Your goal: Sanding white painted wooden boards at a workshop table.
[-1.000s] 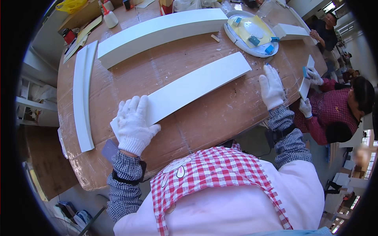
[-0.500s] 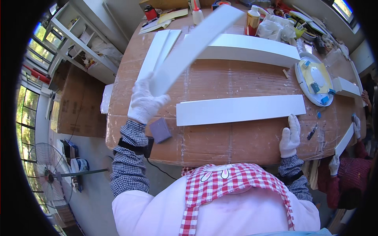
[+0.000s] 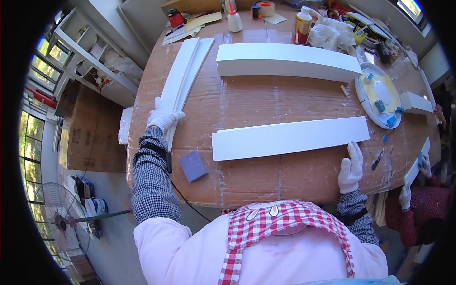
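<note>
Moved since the earlier frame: one white panel (image 3: 179, 71), from raised in the air to lying lengthwise on the slanted white strip (image 3: 199, 64), left of the frame.

Left hand (image 3: 163, 117): gloved, over the panel's lower end, thumb spread from the fingers; whether it pinches or merely rests, cannot tell. Right hand (image 3: 350, 170): gloved, fingers loosely spread, holding nothing, just below the right end of the centre panels (image 3: 289, 137); contact uncertain.

Handling, as judged: lower the panel flat, square its edges with the piece beneath, release without dragging the white face.

Near left hand: purple-grey block (image 3: 193, 166), lower left of centre.

Upper centre: thick white curved piece (image 3: 287, 61); white red-tipped bottle (image 3: 234, 22); gold-and-red bottle (image 3: 302, 27).

Markings: coloured label area on the gold-and-red bottle, wording not transcribed; faint print on the brown carton (image 3: 97, 128), far left, illegible.
</note>
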The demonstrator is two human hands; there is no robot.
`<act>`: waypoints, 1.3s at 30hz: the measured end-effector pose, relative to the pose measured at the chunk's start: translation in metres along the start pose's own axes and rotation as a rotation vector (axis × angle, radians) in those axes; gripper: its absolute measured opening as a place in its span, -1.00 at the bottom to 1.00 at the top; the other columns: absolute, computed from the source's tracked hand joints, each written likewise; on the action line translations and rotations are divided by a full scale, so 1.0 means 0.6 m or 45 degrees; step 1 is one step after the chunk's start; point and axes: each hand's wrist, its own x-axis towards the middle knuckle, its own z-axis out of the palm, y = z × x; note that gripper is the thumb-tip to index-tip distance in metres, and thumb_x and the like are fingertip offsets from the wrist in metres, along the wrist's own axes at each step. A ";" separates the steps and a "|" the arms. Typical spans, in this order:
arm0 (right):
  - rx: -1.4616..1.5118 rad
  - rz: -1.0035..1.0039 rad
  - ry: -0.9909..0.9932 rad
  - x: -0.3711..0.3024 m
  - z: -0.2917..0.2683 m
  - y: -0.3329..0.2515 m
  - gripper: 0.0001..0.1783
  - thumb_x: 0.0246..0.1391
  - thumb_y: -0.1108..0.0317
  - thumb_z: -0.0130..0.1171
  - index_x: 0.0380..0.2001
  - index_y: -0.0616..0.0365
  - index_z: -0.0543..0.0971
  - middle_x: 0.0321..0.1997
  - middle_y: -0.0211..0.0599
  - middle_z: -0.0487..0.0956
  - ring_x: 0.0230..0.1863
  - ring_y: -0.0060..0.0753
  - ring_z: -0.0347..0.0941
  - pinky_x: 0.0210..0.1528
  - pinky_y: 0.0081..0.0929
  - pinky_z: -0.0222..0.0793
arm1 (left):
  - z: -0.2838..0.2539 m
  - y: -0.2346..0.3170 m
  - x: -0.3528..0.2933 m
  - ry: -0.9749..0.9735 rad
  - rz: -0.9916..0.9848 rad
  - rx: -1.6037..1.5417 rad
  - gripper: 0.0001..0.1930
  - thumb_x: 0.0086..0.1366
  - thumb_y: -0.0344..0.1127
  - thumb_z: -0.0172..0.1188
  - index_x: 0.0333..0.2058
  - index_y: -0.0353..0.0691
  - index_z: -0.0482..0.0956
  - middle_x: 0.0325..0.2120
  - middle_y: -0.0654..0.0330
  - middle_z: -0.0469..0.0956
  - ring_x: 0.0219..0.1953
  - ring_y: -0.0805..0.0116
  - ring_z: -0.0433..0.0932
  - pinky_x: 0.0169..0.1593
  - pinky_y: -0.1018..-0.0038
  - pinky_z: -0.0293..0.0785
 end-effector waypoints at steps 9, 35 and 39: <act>-0.049 0.008 -0.029 -0.003 -0.003 0.001 -0.52 0.37 0.23 0.04 0.21 0.33 0.50 0.31 0.10 0.46 0.34 0.12 0.37 0.39 -0.12 0.27 | -0.015 0.007 -0.019 -0.109 0.160 -0.025 0.19 -0.08 -0.10 0.52 0.48 -0.02 -0.03 0.22 -0.23 0.43 0.26 -0.15 0.46 0.34 0.16 0.38; -0.014 0.054 -0.089 0.000 -0.001 -0.001 -0.51 0.34 0.31 0.06 0.26 0.33 0.47 0.34 0.04 0.44 0.39 0.05 0.32 0.45 -0.17 0.20 | 0.021 -0.058 0.046 0.117 0.069 -0.069 0.24 -0.07 -0.07 0.53 0.49 -0.11 -0.11 0.26 -0.21 0.40 0.31 -0.10 0.40 0.35 0.15 0.33; 0.025 -0.013 -0.008 0.028 -0.010 -0.022 -0.52 0.38 0.28 0.05 0.25 0.33 0.46 0.33 0.04 0.44 0.38 0.04 0.33 0.42 -0.17 0.25 | 0.009 -0.068 -0.081 0.260 0.693 -0.257 0.20 -0.12 0.10 0.60 0.44 -0.16 0.13 0.35 -0.14 0.28 0.42 -0.03 0.22 0.44 0.24 0.20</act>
